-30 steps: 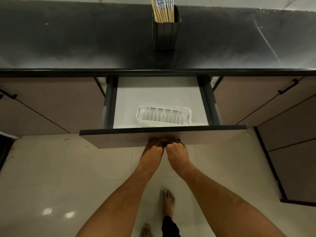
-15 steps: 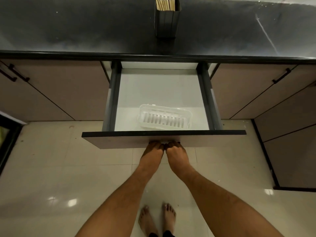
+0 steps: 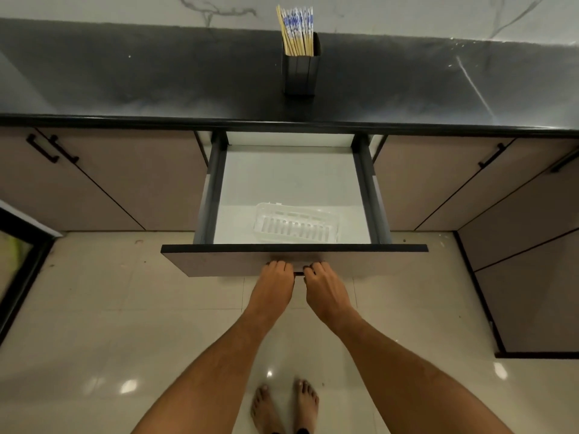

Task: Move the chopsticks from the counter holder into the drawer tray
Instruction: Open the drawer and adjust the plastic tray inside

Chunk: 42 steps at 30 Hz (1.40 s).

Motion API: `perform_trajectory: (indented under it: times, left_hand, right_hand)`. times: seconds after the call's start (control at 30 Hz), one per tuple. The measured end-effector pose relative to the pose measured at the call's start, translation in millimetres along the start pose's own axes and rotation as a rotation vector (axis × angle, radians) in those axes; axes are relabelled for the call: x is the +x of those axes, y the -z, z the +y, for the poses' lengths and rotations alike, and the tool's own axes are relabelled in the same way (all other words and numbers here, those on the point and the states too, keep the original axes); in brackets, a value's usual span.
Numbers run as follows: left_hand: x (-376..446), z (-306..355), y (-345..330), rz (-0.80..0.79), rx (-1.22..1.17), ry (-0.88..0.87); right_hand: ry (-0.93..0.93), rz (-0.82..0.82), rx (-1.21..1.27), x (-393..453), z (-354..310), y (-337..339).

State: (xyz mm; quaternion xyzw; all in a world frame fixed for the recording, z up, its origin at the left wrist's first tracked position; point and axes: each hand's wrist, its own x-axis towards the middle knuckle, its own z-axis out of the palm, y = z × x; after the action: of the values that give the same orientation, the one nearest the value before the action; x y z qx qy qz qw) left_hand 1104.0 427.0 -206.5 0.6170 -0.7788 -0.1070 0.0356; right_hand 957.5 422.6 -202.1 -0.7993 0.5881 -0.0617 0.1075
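Several wooden chopsticks (image 3: 297,32) with blue-and-white tops stand upright in a dark square holder (image 3: 300,73) on the black counter (image 3: 156,76). Below it the drawer (image 3: 294,258) is pulled far out. A white slotted plastic tray (image 3: 297,227) lies near the drawer's front, with nothing in it. My left hand (image 3: 275,278) and my right hand (image 3: 324,281) sit side by side on the drawer front, fingers curled over its dark handle (image 3: 299,273).
Closed brown cabinet doors with black bar handles (image 3: 51,148) flank the drawer on both sides. A taller cabinet (image 3: 532,277) juts out at the right. My bare feet (image 3: 285,408) stand on a glossy tiled floor. A dark-framed panel (image 3: 22,264) is at the left edge.
The drawer has slid further out, showing its whole white floor. Both hands stayed on the handle and have spread slightly apart. The view rose, showing the chopsticks in full.
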Motion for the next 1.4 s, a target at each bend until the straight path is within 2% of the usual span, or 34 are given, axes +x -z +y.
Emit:
perform_trajectory:
  times: [0.33, 0.57, 0.7, 0.9, 1.03, 1.2, 1.4]
  left_hand:
    - [4.9, 15.2, 80.2, 0.213, 0.049, -0.196]
    - [38.5, -0.7, 118.7, 0.322, 0.04, -0.121]
    - [58.8, -18.5, 121.6, 0.324, 0.106, -0.079]
    - [100.8, -51.1, 104.8, 0.222, -0.015, 0.044]
    - [125.5, -75.5, 78.5, 0.095, -0.082, 0.212]
    - [146.3, -93.2, 51.0, 0.058, -0.207, 0.425]
    - [162.3, -100.3, 38.5, -0.039, -0.246, 0.549]
  right_hand:
    - [0.043, 0.129, -0.021, 12.8, -5.4, 73.4]
    - [-0.001, 0.183, -0.091, 50.0, -8.3, 109.6]
    - [-0.07, 0.132, -0.081, 79.4, 7.2, 113.1]
    - [-0.229, -0.028, -0.036, 122.4, 38.2, 97.1]
    - [-0.346, -0.104, 0.012, 142.2, 55.5, 82.1]
    - [-0.508, -0.245, 0.055, 154.8, 70.7, 64.6]
    - [-0.563, -0.278, 0.06, 164.8, 79.3, 52.9]
